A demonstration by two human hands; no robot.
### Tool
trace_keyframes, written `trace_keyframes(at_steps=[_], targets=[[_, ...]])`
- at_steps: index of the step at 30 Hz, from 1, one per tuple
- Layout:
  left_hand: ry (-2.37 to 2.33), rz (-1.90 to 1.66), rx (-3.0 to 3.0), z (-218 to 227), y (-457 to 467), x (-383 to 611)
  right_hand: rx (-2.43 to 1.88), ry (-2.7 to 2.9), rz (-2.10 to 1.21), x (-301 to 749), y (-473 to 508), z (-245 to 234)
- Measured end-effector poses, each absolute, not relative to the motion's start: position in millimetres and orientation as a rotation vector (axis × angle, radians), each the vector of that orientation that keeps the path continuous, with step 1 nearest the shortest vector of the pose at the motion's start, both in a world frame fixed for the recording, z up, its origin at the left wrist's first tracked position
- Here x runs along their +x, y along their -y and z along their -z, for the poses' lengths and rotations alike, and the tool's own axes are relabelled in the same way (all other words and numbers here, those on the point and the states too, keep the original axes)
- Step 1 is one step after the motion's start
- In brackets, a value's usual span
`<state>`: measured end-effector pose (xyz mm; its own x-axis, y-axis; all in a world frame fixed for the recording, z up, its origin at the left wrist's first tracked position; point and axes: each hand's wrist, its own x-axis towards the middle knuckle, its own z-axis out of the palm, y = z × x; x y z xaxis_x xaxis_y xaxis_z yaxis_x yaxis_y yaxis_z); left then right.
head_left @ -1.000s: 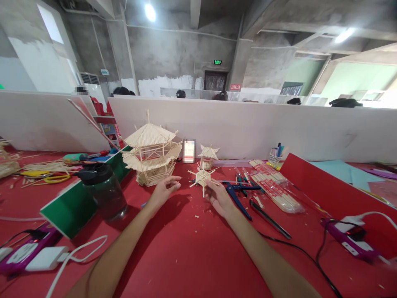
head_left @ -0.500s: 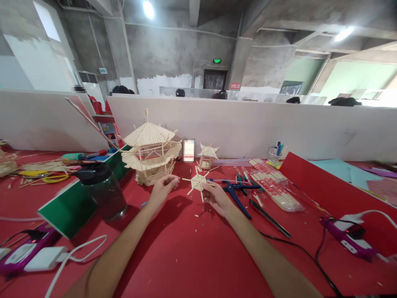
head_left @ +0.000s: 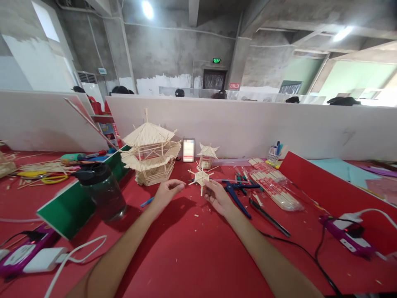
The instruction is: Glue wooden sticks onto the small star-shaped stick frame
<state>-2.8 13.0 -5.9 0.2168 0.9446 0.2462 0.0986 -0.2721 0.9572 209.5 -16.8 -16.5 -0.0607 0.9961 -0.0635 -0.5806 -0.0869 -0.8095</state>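
My right hand [head_left: 217, 196] pinches a small spoked wooden-stick frame [head_left: 201, 178] by its lower right edge, holding it above the red table. The frame looks like a web-shaped hexagon with sticks radiating past its rim. Just left of it is my left hand [head_left: 170, 192], thumb and fingertips pressed together; whatever they hold, if anything, is too small to make out. Behind the frame stands a small stick pavilion [head_left: 208, 155] with upturned roof corners. A larger two-tiered stick pavilion [head_left: 149, 153] stands beyond my left hand. A blue pen-like object [head_left: 147, 202] lies beside my left wrist.
Blue clamp-like pliers [head_left: 237, 196], a black pen-like tool [head_left: 269, 217] and bagged sticks [head_left: 277, 186] lie to the right. A dark water bottle [head_left: 104, 194] stands left by a green divider [head_left: 68, 211]. Purple power strips [head_left: 350, 240] and cables lie at both sides.
The spoked frame has shifted slightly right and turned in my right hand. My left hand has moved a little right and down, closer to the frame.
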Motion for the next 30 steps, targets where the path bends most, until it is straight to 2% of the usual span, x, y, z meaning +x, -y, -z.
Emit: trace_keyframes(at_steps=[5, 30], targets=[[-1.025, -1.082, 1.674, 5, -1, 10, -0.807, 0.765, -1.539, 202, 20, 18], [-1.038, -1.118, 1.8, 2, 3, 16, -0.844, 0.8, -1.559, 186, 26, 22]])
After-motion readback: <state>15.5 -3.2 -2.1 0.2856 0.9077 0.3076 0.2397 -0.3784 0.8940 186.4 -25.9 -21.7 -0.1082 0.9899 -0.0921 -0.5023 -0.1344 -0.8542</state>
